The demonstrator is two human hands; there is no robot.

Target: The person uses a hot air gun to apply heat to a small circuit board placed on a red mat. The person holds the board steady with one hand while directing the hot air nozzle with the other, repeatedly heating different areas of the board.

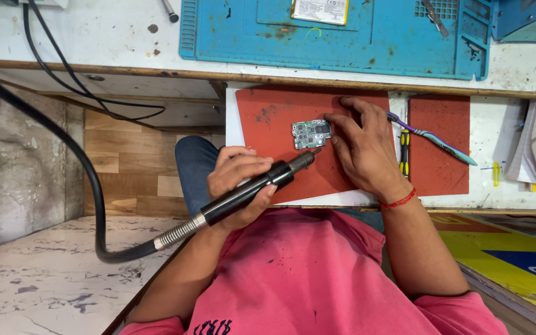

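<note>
Pink shirt, blue jeans, red thread bracelet [399, 201]

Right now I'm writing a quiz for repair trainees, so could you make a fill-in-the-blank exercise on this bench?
1. The left hand grips a black tool handle whose tip points at a small green circuit ____.
2. The right hand steadies that board on a ____ mat.
3. Farther up the bench lies a larger work mat coloured ____.
4. Beside the right hand lies a ____ with a purple and teal handle.

Missing words: board; red; blue; toothbrush
</note>
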